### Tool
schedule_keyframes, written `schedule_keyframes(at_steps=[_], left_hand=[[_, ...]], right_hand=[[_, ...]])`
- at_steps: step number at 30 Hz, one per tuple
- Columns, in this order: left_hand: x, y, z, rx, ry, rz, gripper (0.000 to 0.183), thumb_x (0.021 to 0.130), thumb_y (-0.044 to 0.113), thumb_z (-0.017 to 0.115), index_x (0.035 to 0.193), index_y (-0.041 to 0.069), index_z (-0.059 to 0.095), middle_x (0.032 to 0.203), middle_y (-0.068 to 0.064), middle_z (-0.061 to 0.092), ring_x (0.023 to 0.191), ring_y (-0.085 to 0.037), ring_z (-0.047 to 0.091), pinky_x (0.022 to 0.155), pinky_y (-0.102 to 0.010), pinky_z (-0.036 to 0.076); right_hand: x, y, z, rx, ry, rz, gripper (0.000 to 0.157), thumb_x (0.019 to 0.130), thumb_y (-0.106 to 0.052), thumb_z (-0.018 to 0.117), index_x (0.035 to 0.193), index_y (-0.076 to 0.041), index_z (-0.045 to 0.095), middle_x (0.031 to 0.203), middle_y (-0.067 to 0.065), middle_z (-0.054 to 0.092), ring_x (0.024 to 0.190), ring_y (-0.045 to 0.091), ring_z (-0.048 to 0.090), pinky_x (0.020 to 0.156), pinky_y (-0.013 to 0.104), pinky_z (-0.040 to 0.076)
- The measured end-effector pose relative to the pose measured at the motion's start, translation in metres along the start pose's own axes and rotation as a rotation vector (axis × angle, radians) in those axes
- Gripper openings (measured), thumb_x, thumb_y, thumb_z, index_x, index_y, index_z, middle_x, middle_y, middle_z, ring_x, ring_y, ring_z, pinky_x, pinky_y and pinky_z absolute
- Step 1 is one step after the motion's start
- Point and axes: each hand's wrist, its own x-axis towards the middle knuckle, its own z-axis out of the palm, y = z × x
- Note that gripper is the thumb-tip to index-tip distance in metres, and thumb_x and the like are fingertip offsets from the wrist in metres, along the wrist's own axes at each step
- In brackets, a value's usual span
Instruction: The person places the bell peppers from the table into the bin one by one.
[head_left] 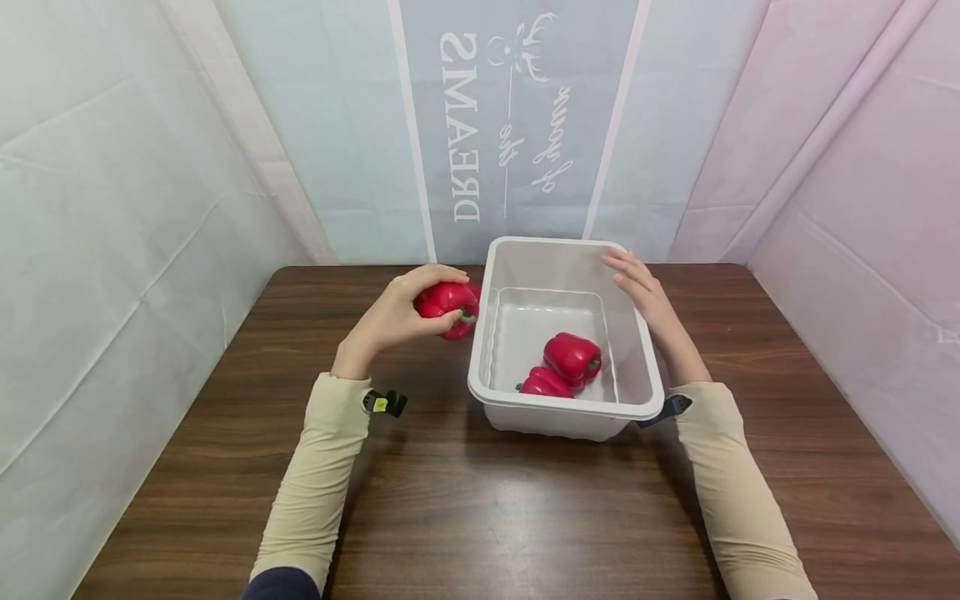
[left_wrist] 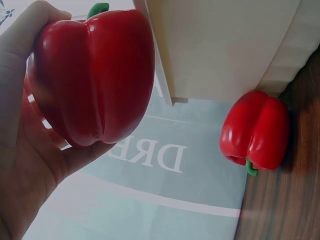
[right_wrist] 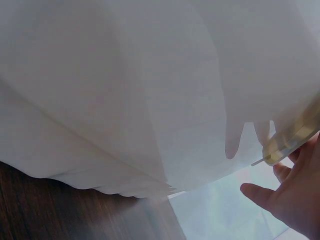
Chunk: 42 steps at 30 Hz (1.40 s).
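My left hand [head_left: 397, 312] grips a red bell pepper [head_left: 448, 298] with a green stem, just left of the white plastic bin [head_left: 566, 407]. The left wrist view shows this pepper between thumb and fingers. Lower there, a second red bell pepper [left_wrist: 256, 131] rests on the table against the bin's outer side; the head view largely hides it behind the held one. Inside the bin lie two more, one red bell pepper [head_left: 572, 358] and another red bell pepper [head_left: 546, 382] partly hidden by the front rim. At the bin's right rim is my right hand [head_left: 641, 287], its fingers extended over the edge.
Everything stands on a dark brown wooden table [head_left: 495, 517]. White cloth [head_left: 112, 208] bounds the left side, and a pale blue printed cloth [head_left: 360, 125] hangs behind the table's back edge. Pinkish cloth [head_left: 862, 192] lines the right.
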Motion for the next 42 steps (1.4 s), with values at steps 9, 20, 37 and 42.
schedule_keyframes(at_steps=[9,20,37,42], left_hand=[[0.0028,0.0029,-0.0013,-0.002,0.012,0.013,0.044,0.077,0.022,0.074,0.118,0.016,0.06,0.118,0.006,0.058,0.105,-0.011,0.053,0.078,-0.031,0.054],[0.0049,0.0042,-0.0002,0.011,0.025,0.045,0.044,0.077,0.022,0.074,0.118,0.022,0.06,0.119,0.005,0.059,0.107,-0.01,0.053,0.08,-0.03,0.053],[0.0097,0.0073,0.0033,-0.002,0.018,0.067,0.044,0.076,0.02,0.074,0.118,0.022,0.061,0.119,0.004,0.059,0.107,-0.011,0.053,0.08,-0.031,0.053],[0.0101,0.0081,0.004,0.001,0.021,0.074,0.044,0.076,0.02,0.074,0.118,0.021,0.061,0.119,0.004,0.059,0.107,-0.01,0.053,0.081,-0.031,0.053]], right_hand=[[-0.0006,-0.0012,-0.0001,-0.004,-0.005,0.002,0.042,0.096,-0.011,0.042,0.132,0.01,0.04,0.148,0.023,0.024,0.143,0.028,-0.001,0.112,0.053,-0.005],[-0.0015,-0.0021,-0.0007,0.0,-0.006,0.011,0.042,0.096,-0.011,0.042,0.132,0.009,0.041,0.149,0.022,0.024,0.143,0.027,-0.001,0.113,0.052,-0.005],[-0.0009,-0.0008,-0.0001,0.005,-0.001,0.012,0.042,0.096,-0.012,0.042,0.133,0.008,0.041,0.149,0.021,0.023,0.143,0.026,-0.001,0.113,0.052,-0.006],[-0.0015,-0.001,0.0003,-0.002,-0.001,0.014,0.042,0.096,-0.011,0.041,0.133,0.007,0.041,0.149,0.02,0.024,0.143,0.026,0.0,0.113,0.052,-0.005]])
